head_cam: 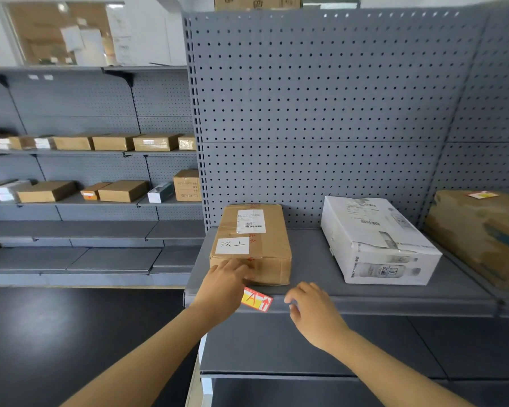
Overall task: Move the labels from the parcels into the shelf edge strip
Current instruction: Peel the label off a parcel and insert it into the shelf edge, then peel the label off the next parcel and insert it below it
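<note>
A red, yellow and white label lies tilted at the front edge strip of the grey shelf, partly under my left hand. My left hand holds the label's left end and also touches the front corner of a brown parcel. My right hand hovers just right of the label with fingers curled and apart, touching the strip. A white parcel stands to the right. Further right, a large brown parcel carries another red and yellow label on top.
A grey pegboard back panel rises behind the parcels. A lower shelf sits below the strip. To the left, other shelving holds several cardboard boxes. The dark floor lies at the lower left.
</note>
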